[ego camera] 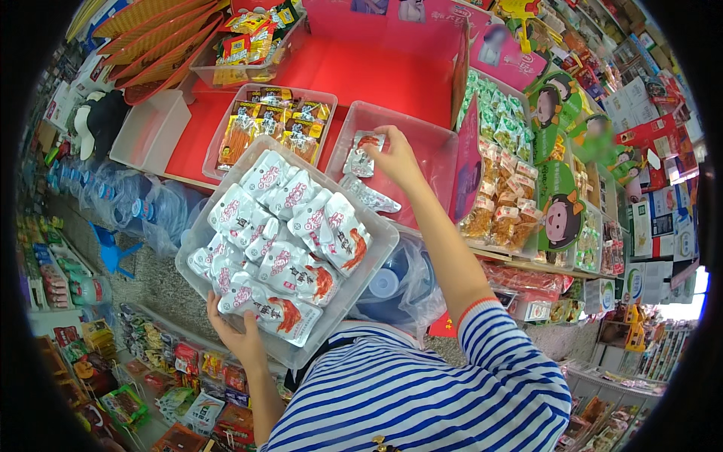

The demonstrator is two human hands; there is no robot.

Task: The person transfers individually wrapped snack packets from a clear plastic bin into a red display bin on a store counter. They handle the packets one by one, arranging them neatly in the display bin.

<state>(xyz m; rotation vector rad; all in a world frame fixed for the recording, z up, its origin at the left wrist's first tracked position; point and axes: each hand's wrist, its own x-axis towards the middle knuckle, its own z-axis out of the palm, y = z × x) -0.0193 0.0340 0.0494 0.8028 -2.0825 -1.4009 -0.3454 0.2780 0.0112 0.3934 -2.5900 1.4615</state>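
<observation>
My left hand (pixel 240 333) grips the near left rim of a translucent plastic bin (pixel 370 282), held tilted in front of my body. Silver foil snack pouches (pixel 294 271) with red pictures of meat fill it. Beyond the held bin, my right hand (pixel 395 158) reaches into a second translucent bin (pixel 421 127) on the red display. Its fingers are on the edge of a small silver pouch (pixel 361 153), which is upright in that bin. Another silver pouch (pixel 370 194) lies nearer, beside the held bin's rim.
A bin of brown-and-yellow snack packs (pixel 273 121) stands left of the second bin. Wrapped snacks (pixel 505 198) fill bins on the right behind a purple card divider (pixel 469 164). Below the display edge are large blue water bottles (pixel 387 282). A blue stool (pixel 112 248) stands at the left.
</observation>
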